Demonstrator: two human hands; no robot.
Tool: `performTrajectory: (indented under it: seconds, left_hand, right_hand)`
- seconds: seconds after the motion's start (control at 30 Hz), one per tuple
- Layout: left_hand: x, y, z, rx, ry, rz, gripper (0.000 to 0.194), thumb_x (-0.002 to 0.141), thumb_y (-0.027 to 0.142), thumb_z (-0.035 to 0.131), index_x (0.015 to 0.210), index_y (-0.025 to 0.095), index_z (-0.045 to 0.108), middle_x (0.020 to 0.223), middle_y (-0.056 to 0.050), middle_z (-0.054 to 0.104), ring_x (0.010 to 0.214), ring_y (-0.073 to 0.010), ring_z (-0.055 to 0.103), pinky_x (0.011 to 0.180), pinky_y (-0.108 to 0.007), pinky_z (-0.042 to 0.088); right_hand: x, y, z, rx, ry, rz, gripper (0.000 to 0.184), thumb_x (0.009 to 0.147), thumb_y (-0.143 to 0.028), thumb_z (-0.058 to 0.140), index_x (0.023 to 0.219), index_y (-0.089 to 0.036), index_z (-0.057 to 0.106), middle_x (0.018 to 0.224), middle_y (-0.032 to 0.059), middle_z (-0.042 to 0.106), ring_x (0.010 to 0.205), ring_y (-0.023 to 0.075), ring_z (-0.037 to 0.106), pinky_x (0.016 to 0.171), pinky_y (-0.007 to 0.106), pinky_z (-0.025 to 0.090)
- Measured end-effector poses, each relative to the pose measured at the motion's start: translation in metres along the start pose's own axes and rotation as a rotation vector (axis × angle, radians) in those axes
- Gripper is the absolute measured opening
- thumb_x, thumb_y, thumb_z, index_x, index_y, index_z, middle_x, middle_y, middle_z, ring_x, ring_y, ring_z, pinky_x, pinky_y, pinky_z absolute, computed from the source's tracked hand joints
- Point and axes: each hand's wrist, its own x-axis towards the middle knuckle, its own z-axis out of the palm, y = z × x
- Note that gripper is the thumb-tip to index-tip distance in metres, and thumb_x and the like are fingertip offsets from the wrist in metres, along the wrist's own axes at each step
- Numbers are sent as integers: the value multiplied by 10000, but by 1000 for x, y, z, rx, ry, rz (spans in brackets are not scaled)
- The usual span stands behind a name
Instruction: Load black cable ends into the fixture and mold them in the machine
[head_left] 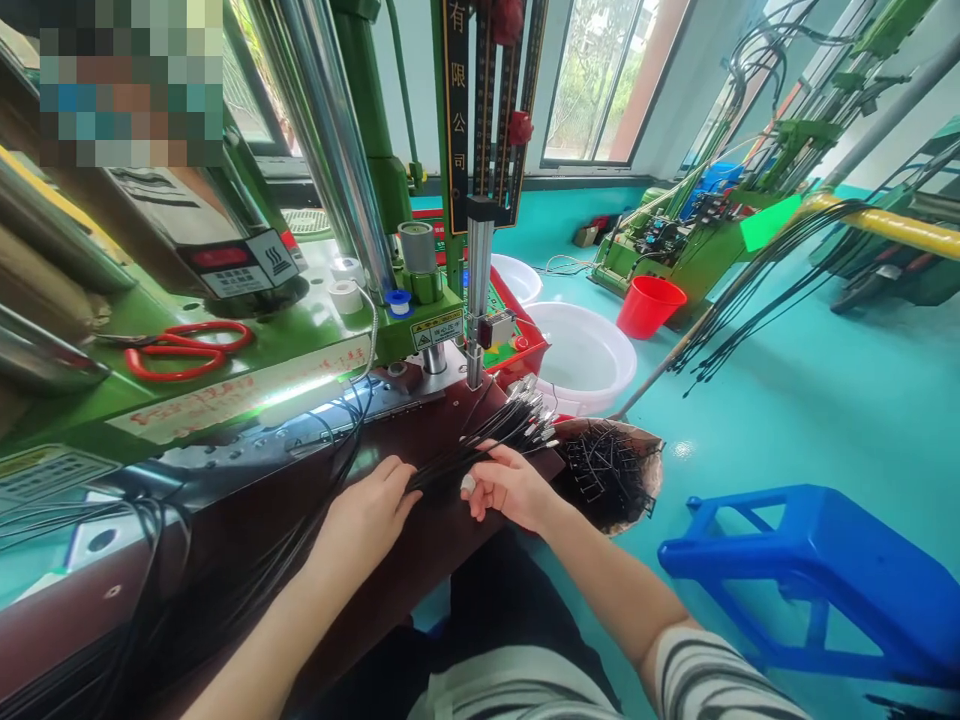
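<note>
A bundle of black cables [442, 468] lies across the brown work table, its silvery and white connector ends [536, 415] fanned out at the table's right end. My left hand [375, 500] is closed around the cables, its fingertips hidden partly behind them. Just to the right, my right hand [514, 488] rests against the bundle near the connectors. Its fingers are apart and loosely curled, with a white covering on one fingertip, and I see nothing gripped in it. More black cables [277, 560] run leftward along the table beneath my left forearm.
A green press [300, 370] stands behind the table, with red-handled scissors [187, 350] on it. Right of the table are a basket [656, 470] of black parts, a white tub [592, 350], a red bucket [651, 306] and a blue stool [817, 570]. Cables [750, 290] hang from a yellow bar.
</note>
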Motion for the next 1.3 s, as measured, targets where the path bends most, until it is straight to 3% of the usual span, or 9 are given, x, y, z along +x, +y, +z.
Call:
performTrajectory:
  seconds: [0.3,0.43,0.53,0.67,0.77,0.87,1.0,1.1,1.3]
  left_hand:
    - [-7,-3,-12,70,331,17,121,849,243,395,867,184,499,812,-68,617,831,-211,563,714,-316,412]
    - [-17,-3,-11,66,425,98,102,841,202,397,901,160,468,735,-65,631,670,-189,599,626,-292,434]
    - [-30,4,-5,63,372,199,148,826,150,387,954,151,461,674,-42,629,565,-166,593,519,-257,418]
    - [-57,19,7,98,231,294,355,753,20,324,1034,155,494,767,-65,661,590,-175,599,554,-282,430]
    - [-83,25,13,-4,27,277,257,762,74,371,871,193,571,672,-46,644,541,-168,581,541,-275,416]
    - [-100,27,9,-234,-208,191,74,743,256,523,754,215,583,630,-37,629,571,-183,591,571,-271,426]
    - [-90,42,-4,-732,-344,-65,333,674,336,619,986,232,564,881,-51,656,808,-220,608,737,-320,449]
    - [-64,64,-7,-1325,-218,-251,348,699,369,611,993,197,542,995,-79,615,971,-221,550,845,-343,419]
    - [-32,96,4,-2121,-210,-386,289,748,456,561,766,178,485,478,64,387,412,-69,360,448,-227,337]
  right_hand:
    - [-11,-2,6,38,-160,34,292,764,-345,568,872,-79,625,617,60,652,474,159,614,450,261,478]
    - [-14,-3,21,56,-302,59,441,679,-432,666,961,-94,636,913,135,674,843,243,645,730,361,491]
    - [-10,-15,29,214,-130,-88,483,683,-415,674,1094,-183,572,1053,94,641,979,229,595,869,399,427]
    - [-8,-40,26,280,110,-226,231,773,-310,584,954,-171,617,799,31,670,765,155,630,844,355,443]
    - [-15,-50,24,97,-20,-162,270,790,-374,561,920,-146,623,723,42,664,653,167,629,775,387,465]
    - [-22,-50,33,-155,-355,-33,405,794,-472,536,966,-117,628,858,110,674,833,228,630,841,433,431]
    - [-17,-40,51,-518,-729,-75,456,841,-507,434,1037,-146,631,1201,120,559,1176,209,451,1018,352,278]
    - [-6,-31,58,-662,-712,-198,441,854,-489,415,1059,-162,629,1288,89,490,1231,196,380,1055,340,199]
    - [13,-51,55,-506,-497,-60,536,836,-490,447,1277,-186,445,1203,105,556,1123,210,507,966,390,346]
